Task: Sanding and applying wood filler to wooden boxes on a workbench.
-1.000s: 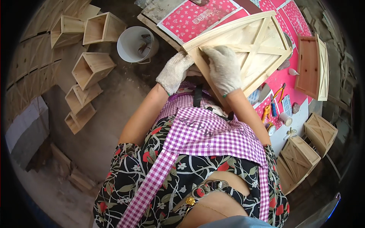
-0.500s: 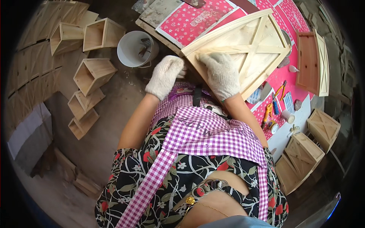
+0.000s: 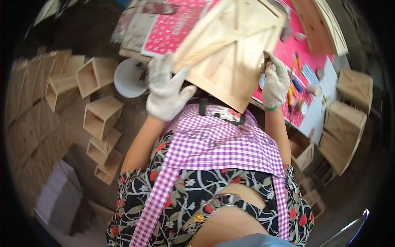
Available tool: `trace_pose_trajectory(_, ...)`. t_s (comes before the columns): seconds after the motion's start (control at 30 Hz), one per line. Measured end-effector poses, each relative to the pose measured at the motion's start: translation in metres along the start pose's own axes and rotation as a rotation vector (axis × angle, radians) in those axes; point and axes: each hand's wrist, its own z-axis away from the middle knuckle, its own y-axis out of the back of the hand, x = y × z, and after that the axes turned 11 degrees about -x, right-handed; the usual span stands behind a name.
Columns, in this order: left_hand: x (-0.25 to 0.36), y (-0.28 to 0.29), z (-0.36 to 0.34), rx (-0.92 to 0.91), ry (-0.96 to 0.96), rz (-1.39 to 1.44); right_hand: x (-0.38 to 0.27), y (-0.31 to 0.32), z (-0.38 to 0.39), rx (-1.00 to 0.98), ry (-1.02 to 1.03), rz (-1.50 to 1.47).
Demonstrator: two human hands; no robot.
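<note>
A pale wooden box (image 3: 230, 53) with a raised frame and crossed slats on its upper face lies tilted on the table, one corner toward my apron. My left hand (image 3: 168, 88), in a white knitted glove, is at the box's left edge with fingers and thumb spread; whether it touches the wood is hard to tell. By the right edge of the box is my right hand (image 3: 275, 82), gloved too, its fingers curled. Something small and dark shows between its thumb and fingers, too blurred to name.
Pink patterned sheets cover the table (image 3: 175, 31). Right of the box lie pliers (image 3: 297, 61), small tools and a white cup (image 3: 314, 89). A white bucket (image 3: 131, 78) stands at the left, near several open wooden boxes (image 3: 103, 117). More boxes (image 3: 343, 131) stand at the right.
The box has turned and lies more upright in view. My right hand has left its upper face for its right edge. My left hand has opened from a curl. The view has shifted too.
</note>
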Motion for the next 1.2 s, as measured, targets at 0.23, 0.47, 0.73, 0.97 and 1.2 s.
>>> trace_pose_trajectory(0.23,-0.007,-0.018,0.035,0.056,-0.025,0.104,0.122,0.15,0.04,0.538,-0.329,-0.375)
trace_pose_trajectory(0.47,-0.004,-0.042,0.027,-0.003,0.235,-0.095,0.187,0.218,0.066,0.688,-0.593,-0.212)
trace_pose_trajectory(0.73,0.019,-0.079,0.053,0.069,0.743,0.808,0.166,0.172,0.014,0.186,-0.107,1.256)
trace_pose_trajectory(0.97,0.048,-0.084,0.045,-0.017,0.883,1.17,0.171,0.059,-0.068,-0.292,-0.223,1.562)
trace_pose_trajectory(1.2,0.067,-0.081,0.034,-0.023,0.629,1.084,0.178,0.061,-0.087,-0.131,-0.332,0.757)
